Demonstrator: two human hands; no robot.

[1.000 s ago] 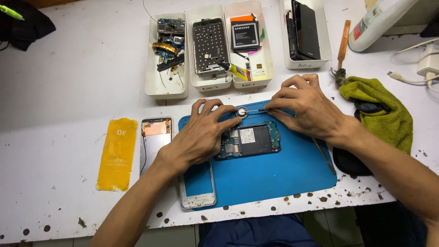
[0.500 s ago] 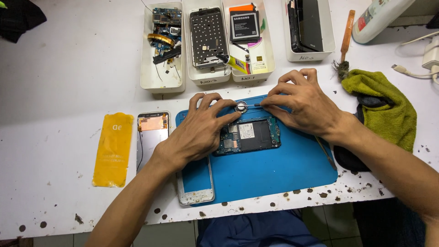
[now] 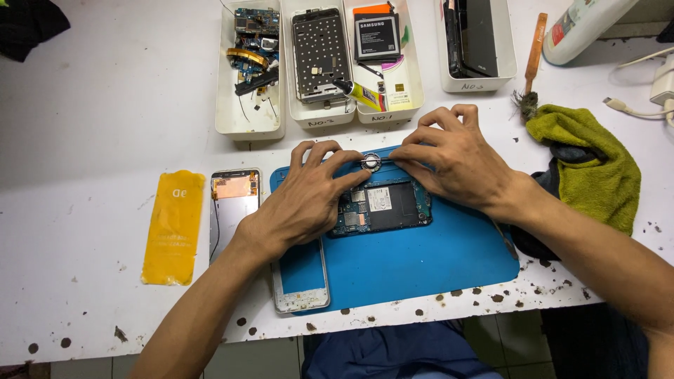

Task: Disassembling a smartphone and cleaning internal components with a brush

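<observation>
Beyond my fingertips four white trays stand in a row. The tray [image 3: 247, 123] farthest left, past my left hand [image 3: 309, 200], holds loose circuit boards and a yellow flex strip. The next tray [image 3: 321, 116] holds a perforated metal phone frame. The third tray [image 3: 385, 112], straight past the gap between my hands, holds a dark battery, an orange slip and a small yellow glue tube [image 3: 361, 93] that lies across the wall into its neighbour. The fourth tray [image 3: 477, 84], past my right hand [image 3: 460, 165], holds a dark phone body standing on edge.

Both hands rest on a blue mat [image 3: 428, 263]. Between their fingertips sits a small round silver part [image 3: 371, 162]; my left index finger touches it from one side, and my right thumb and forefinger pinch a thin tool whose tip meets it from the other. Left hand is spread, fingers slightly curled, gripping nothing. Right hand is curled close about the tool.

An opened phone [image 3: 382, 208] lies just under my palms, its left end covered by my left hand. A white phone frame [image 3: 302, 277] lies under my left wrist. Left of that hand lie a screen panel [image 3: 232, 210] and a yellow film [image 3: 172, 228]. Right of my right wrist is a green cloth [image 3: 597, 161].
</observation>
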